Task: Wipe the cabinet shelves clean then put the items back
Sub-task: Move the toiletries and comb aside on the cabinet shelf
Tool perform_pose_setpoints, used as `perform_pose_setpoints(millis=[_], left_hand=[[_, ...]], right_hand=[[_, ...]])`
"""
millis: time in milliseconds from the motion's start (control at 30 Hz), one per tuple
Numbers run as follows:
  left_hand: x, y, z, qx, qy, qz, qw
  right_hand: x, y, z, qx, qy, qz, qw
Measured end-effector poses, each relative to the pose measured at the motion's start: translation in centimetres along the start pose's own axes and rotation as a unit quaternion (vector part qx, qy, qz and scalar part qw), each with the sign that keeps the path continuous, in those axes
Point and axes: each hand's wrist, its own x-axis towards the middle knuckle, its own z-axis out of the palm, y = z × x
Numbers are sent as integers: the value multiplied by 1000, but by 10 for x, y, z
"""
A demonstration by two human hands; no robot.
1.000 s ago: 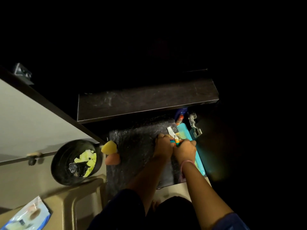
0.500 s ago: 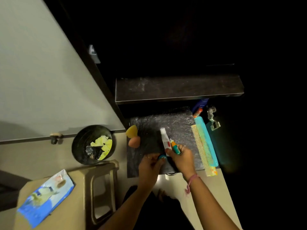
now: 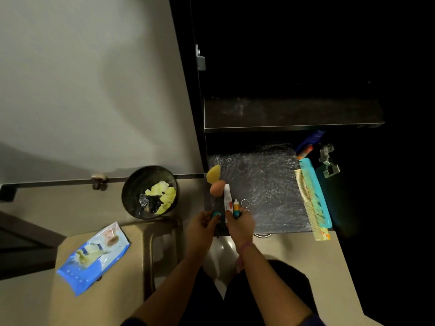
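Observation:
On the low cabinet shelf [image 3: 266,184], lined with shiny wrap, lie a white tube [image 3: 227,198] and a small teal-and-orange tube [image 3: 236,207] with key rings. My right hand [image 3: 240,225] grips the lower ends of these at the shelf's front left. Beside it, my left hand [image 3: 203,225] pinches a small teal round thing [image 3: 215,215]. A yellow sponge [image 3: 213,173] and a pink sponge [image 3: 217,188] sit at the shelf's left edge. A teal comb [image 3: 316,196] over a cream comb lies along the right side. The upper shelf [image 3: 292,111] is bare and streaked.
A black bin [image 3: 131,191] with yellow scraps stands left of the cabinet. A blue wipes pack [image 3: 94,257] lies on a beige stool [image 3: 150,234]. The open door [image 3: 94,85] fills the left. A blue bottle [image 3: 308,141] and a hinge [image 3: 328,161] sit at the shelf's back right.
Both hands have drawn from the combs at the right towards the shelf's front left, bringing the tubes along. My view has swung left and back.

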Motion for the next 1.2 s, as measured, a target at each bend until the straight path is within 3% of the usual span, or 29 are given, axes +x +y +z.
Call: perform_pose_setpoints(millis=[233, 533, 733, 833, 933, 1033, 1200], left_hand=[[7, 1, 3, 16, -13, 11, 1000], [8, 1, 5, 7, 14, 33, 999], [-5, 7, 16, 52, 21, 84, 995], [-16, 22, 41, 59, -27, 116, 991], [-24, 38, 81, 46, -75, 132, 987], [-35, 59, 123, 26, -129, 101, 986], [-38, 77, 169, 7, -148, 29, 988]], right_hand=[[-10, 7, -1, -91, 80, -71, 990], [-7, 4, -13, -37, 87, -86, 992], [12, -6, -80, 31, 238, -58, 969], [31, 1, -122, -75, 270, -90, 956], [52, 8, -152, -238, 228, -109, 938], [68, 13, -170, -384, 147, -87, 908], [81, 10, -183, -507, 120, -109, 846]])
